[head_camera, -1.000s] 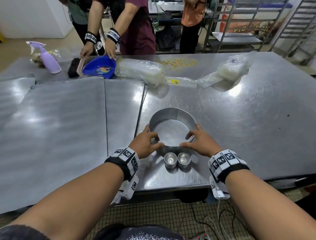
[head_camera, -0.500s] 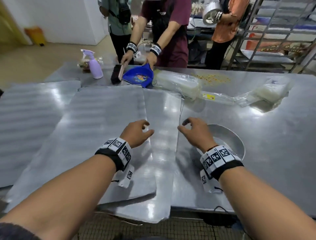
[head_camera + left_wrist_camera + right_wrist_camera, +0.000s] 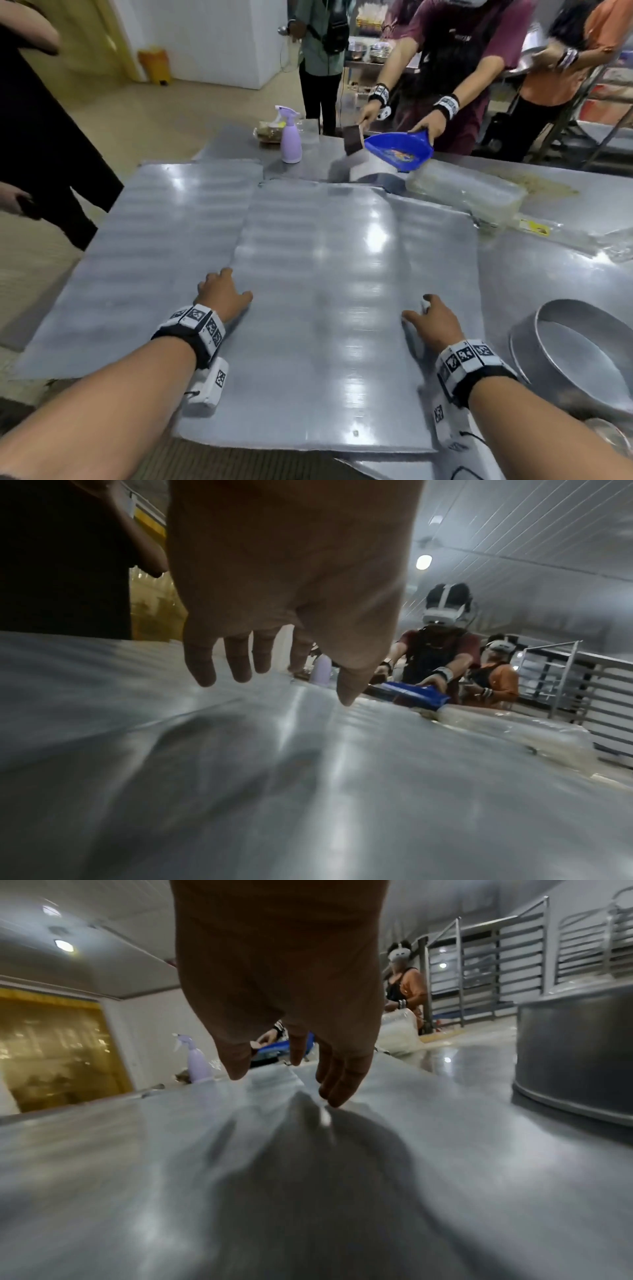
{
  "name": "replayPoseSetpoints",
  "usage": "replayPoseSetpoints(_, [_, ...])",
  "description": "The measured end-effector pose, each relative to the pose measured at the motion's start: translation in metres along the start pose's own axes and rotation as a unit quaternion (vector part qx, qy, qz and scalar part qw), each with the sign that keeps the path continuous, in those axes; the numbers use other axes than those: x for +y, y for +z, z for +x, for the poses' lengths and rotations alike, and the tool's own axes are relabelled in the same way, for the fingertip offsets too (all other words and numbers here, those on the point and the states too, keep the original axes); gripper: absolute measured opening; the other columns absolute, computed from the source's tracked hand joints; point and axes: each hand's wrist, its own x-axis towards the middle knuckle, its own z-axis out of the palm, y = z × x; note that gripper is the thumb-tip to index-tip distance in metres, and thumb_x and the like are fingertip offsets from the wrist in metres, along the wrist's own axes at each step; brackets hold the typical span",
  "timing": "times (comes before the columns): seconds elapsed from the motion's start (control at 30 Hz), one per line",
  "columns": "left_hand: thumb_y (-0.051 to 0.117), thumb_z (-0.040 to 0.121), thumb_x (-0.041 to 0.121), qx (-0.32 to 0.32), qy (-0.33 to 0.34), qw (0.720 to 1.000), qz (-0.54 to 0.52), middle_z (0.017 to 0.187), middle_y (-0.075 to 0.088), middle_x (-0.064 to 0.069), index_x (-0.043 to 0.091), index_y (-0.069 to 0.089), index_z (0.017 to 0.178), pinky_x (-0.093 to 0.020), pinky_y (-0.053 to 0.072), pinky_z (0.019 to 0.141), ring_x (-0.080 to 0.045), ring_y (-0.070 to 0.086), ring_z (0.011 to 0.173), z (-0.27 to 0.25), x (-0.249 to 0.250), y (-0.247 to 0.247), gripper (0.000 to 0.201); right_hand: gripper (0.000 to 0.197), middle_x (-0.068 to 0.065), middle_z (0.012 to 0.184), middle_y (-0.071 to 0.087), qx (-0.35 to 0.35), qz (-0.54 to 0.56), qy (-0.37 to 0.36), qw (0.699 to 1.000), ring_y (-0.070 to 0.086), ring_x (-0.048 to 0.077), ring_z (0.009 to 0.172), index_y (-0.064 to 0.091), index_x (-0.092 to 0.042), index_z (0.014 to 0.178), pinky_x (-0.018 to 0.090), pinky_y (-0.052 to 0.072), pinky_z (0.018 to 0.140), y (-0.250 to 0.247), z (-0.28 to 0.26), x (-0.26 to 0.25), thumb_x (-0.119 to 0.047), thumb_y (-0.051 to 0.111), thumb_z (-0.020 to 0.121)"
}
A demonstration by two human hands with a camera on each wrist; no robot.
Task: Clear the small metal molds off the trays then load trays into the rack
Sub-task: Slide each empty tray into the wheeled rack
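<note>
i have both hands down over the top tray [image 3: 325, 308], a flat sheet of metal lying on the worktop [image 3: 548, 274] with its near edge hanging a little past the worktop's front. my left hand [image 3: 221, 294] sits near the tray's left edge and my right hand [image 3: 433, 325] near its right edge; the fingers [image 3: 240, 664] of the left are released and spread just above or on the metal, and the right fingers [image 3: 337, 1088] are likewise loose, tips touching the surface, grasping nothing. no small molds show anywhere on this tray or on the second tray [image 3: 154, 257] that lies partly under it to the left, so i judge the clearing part is done, at least for what i can see. a large round metal ring [image 3: 579, 359] stands on the worktop just right of my right wrist, off the trays. what is left, as i read it, is all the loading: none of these trays is in a rack yet, and the racks [image 3: 479, 974] stand well apart, beyond the far side of the worktop. next i'd need a firm hold on both side edges to lift the sheet level.
</note>
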Motion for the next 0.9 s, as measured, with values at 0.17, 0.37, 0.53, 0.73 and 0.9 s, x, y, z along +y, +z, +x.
replayPoseSetpoints(0.17, [0.069, 0.073, 0.044, 0.000, -0.002, 0.995, -0.096, 0.128, 0.057, -0.019, 0.017, 0.050, 0.136, -0.038, 0.048, 0.097, -0.038, 0.056, 0.116, 0.015, -0.016, 0.009, 0.071, 0.074, 0.018, 0.151, 0.046, 0.013, 0.000, 0.026, 1.000, 0.046, 0.034, 0.136, 0.035, -0.003, 0.151, 0.037, 0.036, 0.110, 0.009, -0.001, 0.006, -0.028, 0.069, 0.091])
replayPoseSetpoints(0.37, [0.079, 0.065, 0.042, -0.023, -0.036, 0.983, -0.176, 0.112, 0.070, -0.016, 0.007, 0.070, 0.111, -0.036, 0.054, 0.085, -0.031, 0.066, 0.095, 0.028, -0.020, 0.010, 0.058, 0.076, 0.014, 0.155, 0.041, 0.006, 0.012, 0.028, 1.000, 0.042, 0.033, 0.140, 0.034, -0.005, 0.152, 0.038, 0.033, 0.113, 0.010, 0.008, 0.004, -0.036, 0.069, 0.092])
replayPoseSetpoints(0.53, [0.083, 0.056, 0.046, -0.006, -0.044, 0.970, -0.239, 0.104, 0.073, -0.004, 0.009, 0.068, 0.108, -0.037, 0.056, 0.085, -0.026, 0.070, 0.092, 0.036, -0.027, 0.019, 0.065, 0.079, 0.009, 0.156, 0.040, 0.011, 0.036, 0.035, 0.999, 0.041, 0.030, 0.141, 0.033, -0.010, 0.153, 0.037, 0.033, 0.113, 0.017, 0.007, 0.009, -0.042, 0.069, 0.091])
replayPoseSetpoints(0.73, [0.082, 0.079, 0.018, 0.017, -0.032, 0.961, -0.275, 0.112, 0.068, -0.012, 0.006, 0.058, 0.122, -0.032, 0.047, 0.085, -0.027, 0.063, 0.094, 0.032, -0.024, 0.026, 0.051, 0.068, 0.007, 0.142, 0.057, 0.023, 0.063, 0.035, 0.997, 0.055, 0.030, 0.128, 0.048, -0.011, 0.142, 0.037, 0.042, 0.107, 0.016, 0.002, 0.008, -0.044, 0.071, 0.087])
replayPoseSetpoints(0.9, [0.084, 0.075, 0.025, 0.028, -0.009, 0.959, -0.282, 0.108, 0.069, -0.007, 0.014, 0.058, 0.113, -0.039, 0.052, 0.090, -0.028, 0.066, 0.094, 0.030, -0.024, 0.026, 0.047, 0.069, 0.007, 0.141, 0.058, 0.036, 0.089, 0.033, 0.995, 0.055, 0.030, 0.127, 0.049, -0.010, 0.142, 0.035, 0.042, 0.103, 0.014, 0.001, 0.010, -0.042, 0.074, 0.086])
